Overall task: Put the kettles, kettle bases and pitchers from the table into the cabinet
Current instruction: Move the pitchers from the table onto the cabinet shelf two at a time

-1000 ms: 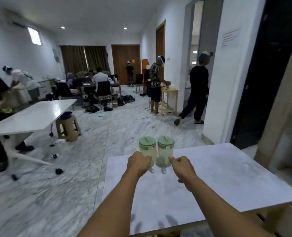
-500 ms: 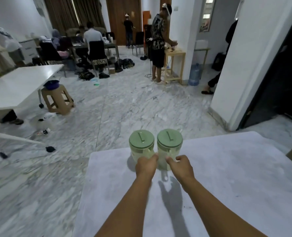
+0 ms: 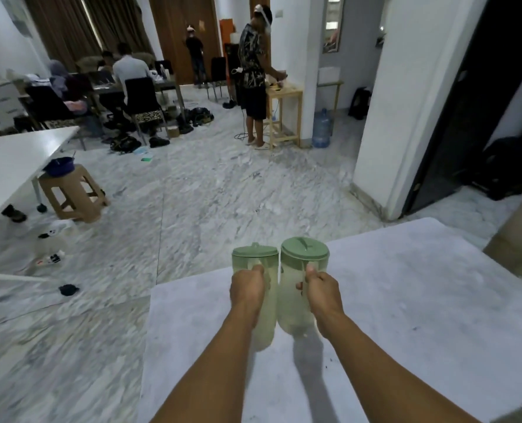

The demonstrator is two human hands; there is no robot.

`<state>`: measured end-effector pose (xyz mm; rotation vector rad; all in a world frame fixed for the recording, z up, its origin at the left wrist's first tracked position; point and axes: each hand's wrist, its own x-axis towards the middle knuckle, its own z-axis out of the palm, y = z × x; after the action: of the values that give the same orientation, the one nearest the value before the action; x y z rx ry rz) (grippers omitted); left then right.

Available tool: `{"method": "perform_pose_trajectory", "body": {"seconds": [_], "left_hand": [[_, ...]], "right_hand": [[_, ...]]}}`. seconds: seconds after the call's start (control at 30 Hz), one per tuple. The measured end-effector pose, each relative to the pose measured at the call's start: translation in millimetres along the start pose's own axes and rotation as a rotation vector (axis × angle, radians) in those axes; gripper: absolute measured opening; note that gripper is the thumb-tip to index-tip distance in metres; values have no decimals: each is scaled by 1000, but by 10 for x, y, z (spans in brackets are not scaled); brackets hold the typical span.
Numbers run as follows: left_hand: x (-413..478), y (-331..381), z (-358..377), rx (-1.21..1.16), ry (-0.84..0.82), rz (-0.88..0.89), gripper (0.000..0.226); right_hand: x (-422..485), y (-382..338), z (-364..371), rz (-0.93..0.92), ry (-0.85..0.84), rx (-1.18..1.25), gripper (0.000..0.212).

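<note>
The left hand [image 3: 247, 288] is gripping the handle of the left pitcher [image 3: 261, 303], and the right hand [image 3: 322, 293] is gripping the right pitcher [image 3: 296, 288]; both green-lidded pitchers are touching side by side above the table [image 3: 421, 315] near its far edge.

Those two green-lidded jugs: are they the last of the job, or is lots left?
Looks near the end. No kettles or bases show on the table, so they seem already moved. In hand: the left hand and right hand each grip a pitcher, left pitcher and right pitcher. Left: putting both in the cabinet, out of view.
</note>
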<state>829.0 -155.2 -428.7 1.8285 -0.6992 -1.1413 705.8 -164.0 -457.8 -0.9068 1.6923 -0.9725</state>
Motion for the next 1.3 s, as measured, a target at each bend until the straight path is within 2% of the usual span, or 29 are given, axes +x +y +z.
{"method": "perform_pose_trajectory", "body": {"seconds": [0.2,0.4,0.6,0.77,0.9,1.1,1.3], "left_hand": [[-880,337,69,-51,-228,170,28],[-2002,577,514,-60,-481,328,24],[-3223,758,1290,-61,-722,465,24],[-4449,786,2247,-70,-963,575,26],[-5441,805,3070,-83,-1065,604,27],[-6685,892,4251,-126,-1173,556,31],[-7070,911,5263,-99,-1120,573,30]], "right_hand": [[-787,-198,-786,-79,232,95,46],[-1633,-213,-1982,-139,492,194,44],[-2330,-174,-3411,-206,841,288,42],[-2907,-75,-4830,-255,1094,336,38],[-3262,0,-5929,-289,1250,301,38],[-3537,129,-7496,-320,1319,226,35],[-3140,364,-8492,-292,1282,298,35]]}}
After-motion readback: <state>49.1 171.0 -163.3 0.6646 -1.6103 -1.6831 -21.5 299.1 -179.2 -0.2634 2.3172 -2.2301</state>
